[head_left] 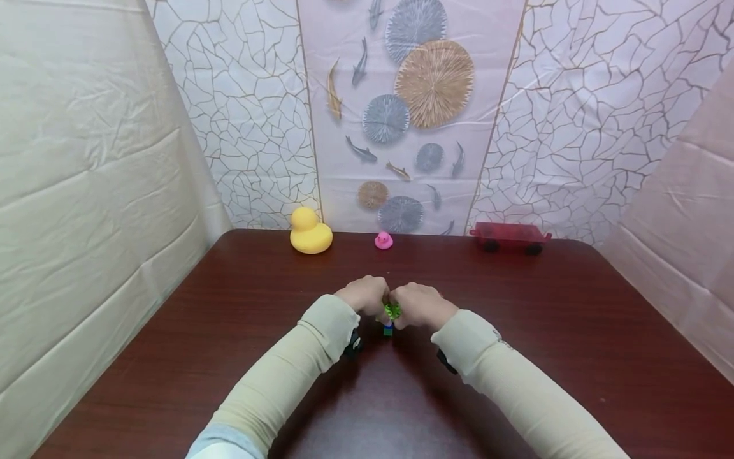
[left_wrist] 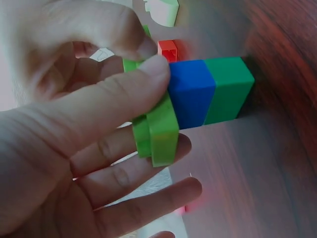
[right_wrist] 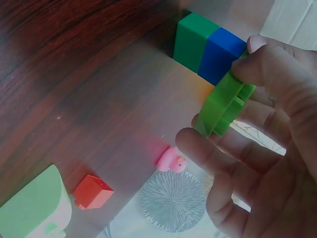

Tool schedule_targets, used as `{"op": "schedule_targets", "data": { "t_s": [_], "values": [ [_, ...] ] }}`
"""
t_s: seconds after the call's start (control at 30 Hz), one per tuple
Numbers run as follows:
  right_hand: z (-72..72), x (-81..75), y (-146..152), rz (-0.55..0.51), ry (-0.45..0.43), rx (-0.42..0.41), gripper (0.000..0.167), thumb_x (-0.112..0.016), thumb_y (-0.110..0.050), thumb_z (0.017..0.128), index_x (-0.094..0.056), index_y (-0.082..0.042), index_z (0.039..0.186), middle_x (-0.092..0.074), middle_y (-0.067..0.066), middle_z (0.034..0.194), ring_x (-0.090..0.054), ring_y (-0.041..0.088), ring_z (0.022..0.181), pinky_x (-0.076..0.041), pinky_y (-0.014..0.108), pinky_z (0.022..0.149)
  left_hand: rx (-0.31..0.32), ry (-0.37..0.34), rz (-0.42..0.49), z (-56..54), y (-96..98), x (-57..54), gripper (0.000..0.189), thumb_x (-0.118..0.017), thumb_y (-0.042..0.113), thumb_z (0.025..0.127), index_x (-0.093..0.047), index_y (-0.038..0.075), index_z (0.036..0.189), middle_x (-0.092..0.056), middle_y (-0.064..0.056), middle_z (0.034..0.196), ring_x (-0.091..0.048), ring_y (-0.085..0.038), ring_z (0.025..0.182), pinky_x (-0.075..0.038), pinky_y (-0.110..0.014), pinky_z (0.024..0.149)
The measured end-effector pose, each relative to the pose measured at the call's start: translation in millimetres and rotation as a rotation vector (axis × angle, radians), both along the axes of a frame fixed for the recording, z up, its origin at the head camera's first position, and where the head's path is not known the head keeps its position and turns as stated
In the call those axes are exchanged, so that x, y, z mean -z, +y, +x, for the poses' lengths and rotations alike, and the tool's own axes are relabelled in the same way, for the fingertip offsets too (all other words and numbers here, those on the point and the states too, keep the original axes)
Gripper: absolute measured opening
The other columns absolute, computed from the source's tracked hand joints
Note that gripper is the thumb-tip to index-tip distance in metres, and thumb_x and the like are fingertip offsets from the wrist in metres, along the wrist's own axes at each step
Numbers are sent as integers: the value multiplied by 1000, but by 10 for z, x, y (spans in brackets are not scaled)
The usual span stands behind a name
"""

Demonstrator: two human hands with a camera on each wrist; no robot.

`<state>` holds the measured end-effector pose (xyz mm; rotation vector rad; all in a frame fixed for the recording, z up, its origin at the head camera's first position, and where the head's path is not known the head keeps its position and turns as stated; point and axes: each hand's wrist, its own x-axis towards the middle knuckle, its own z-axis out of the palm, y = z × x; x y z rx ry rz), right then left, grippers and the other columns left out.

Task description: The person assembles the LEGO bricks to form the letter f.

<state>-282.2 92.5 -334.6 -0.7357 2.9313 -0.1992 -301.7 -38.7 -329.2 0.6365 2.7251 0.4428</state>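
Observation:
My left hand (head_left: 365,297) and right hand (head_left: 421,305) meet over the middle of the table. Between them, both pinch a lime-green toy block (left_wrist: 165,131) with bumps along its outer side. Beneath it, a blue block (left_wrist: 192,93) sits on a darker green block (left_wrist: 229,90), forming a small upright stack. In the right wrist view, the thumb and fingers (right_wrist: 272,64) press on the lime block (right_wrist: 214,111), right at the blue block (right_wrist: 221,55). The left thumb (left_wrist: 119,96) lies over the lime block, with the other fingers spread behind and below.
Along the table's (head_left: 229,287) far edge stand a yellow duck (head_left: 309,236), a small pink duck (head_left: 383,240) and a red wagon (head_left: 510,237) with dark wheels. The right wrist view also shows a red block (right_wrist: 92,192) and a pale green rounded piece (right_wrist: 39,208). Patterned cloth (head_left: 252,115) hangs behind.

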Motion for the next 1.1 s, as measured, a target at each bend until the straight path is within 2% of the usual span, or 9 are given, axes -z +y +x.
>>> {"op": "schedule_targets", "data": {
  "t_s": [0.3,0.43,0.53,0.67,0.87,1.0,1.1],
  "values": [
    [-5,25,47,-33,25,-16,20,-71,-19,67,-61,-17,84,-50,-6,65,-46,14,61,-39,32,48,-33,36,-70,14,58,-39,22,-79,25,62,-64,14,75,-58,2,67,-51,-14,62,-42,-30,54],
    [-21,16,95,-66,-35,-37,24,-70,-20,70,-64,-17,93,-54,-7,71,-48,12,64,-41,31,54,-48,19,-65,20,67,-32,22,-79,25,62,-65,13,76,-58,2,67,-51,-15,62,-42,-30,54],
    [-55,-20,154,-91,-89,-44,24,-70,-22,72,-65,-14,93,-58,-6,75,-50,12,65,-43,30,58,-52,0,-52,24,70,-24,19,-78,24,63,-66,13,73,-58,1,65,-51,-15,61,-42,-30,52],
    [-109,-115,265,-125,-94,-15,26,-68,-24,74,-65,-10,96,-60,-2,78,-53,11,66,-45,31,61,-48,-9,-48,26,73,-37,18,-77,24,64,-67,13,72,-58,2,66,-52,-15,62,-42,-30,53],
    [-149,-264,451,-172,-80,97,28,-66,-22,77,-63,-8,100,-60,2,85,-55,15,71,-46,36,66,-55,1,-60,24,66,-65,21,-78,24,64,-67,14,78,-57,4,72,-52,-13,67,-43,-30,57],
    [-169,-274,546,-159,-85,149,27,-66,-23,77,-62,-10,101,-60,3,88,-54,17,77,-46,37,68,-52,10,-58,27,59,-60,22,-78,25,64,-67,14,78,-57,4,73,-52,-13,68,-43,-29,58],
    [-192,-243,598,-159,-60,153,28,-65,-22,78,-61,-9,103,-60,4,88,-54,18,79,-46,38,69,-53,10,-57,24,54,-51,22,-78,25,64,-67,14,78,-57,4,73,-52,-14,68,-42,-29,58]
  ]
}}
